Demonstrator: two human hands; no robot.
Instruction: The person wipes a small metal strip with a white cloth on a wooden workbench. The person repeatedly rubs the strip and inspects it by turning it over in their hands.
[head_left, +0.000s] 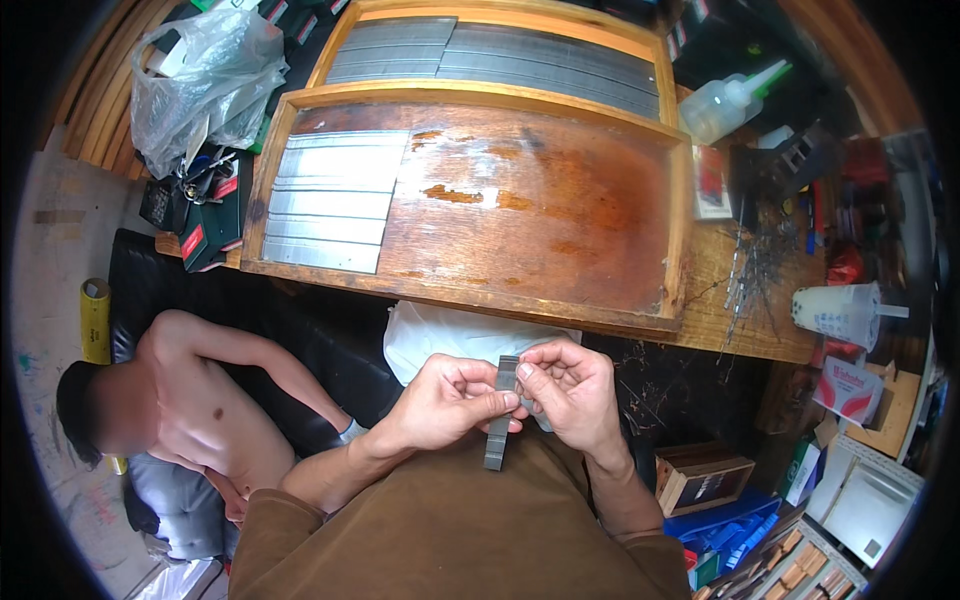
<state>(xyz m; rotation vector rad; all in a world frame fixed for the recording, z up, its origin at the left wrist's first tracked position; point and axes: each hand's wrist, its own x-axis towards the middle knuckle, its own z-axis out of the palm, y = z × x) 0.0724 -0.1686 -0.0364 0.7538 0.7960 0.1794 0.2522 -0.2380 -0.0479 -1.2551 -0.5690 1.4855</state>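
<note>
My left hand (457, 401) grips a narrow dark grey metal strip (496, 442) between thumb and fingers, just above my lap. The strip stands nearly lengthwise to my view, with fine lines across its upper and lower ends. At its upper right edge is my right hand (574, 390), thumb and fingertips pinched together; whether they hold the strip or something small cannot be told. Beyond my hands, a shallow wooden tray (480, 296) holds a block of flat shiny metal strips (326, 202) at its left side. A second wooden tray (495, 9) behind it carries more grey strips (525, 64).
Another person (217, 397) reclines at the left, one arm near my left elbow. A plastic bag (214, 82) and keys (202, 176) lie left of the trays. On the right are a squeeze bottle (720, 105), thin metal pieces (750, 262) and a drink cup (836, 315).
</note>
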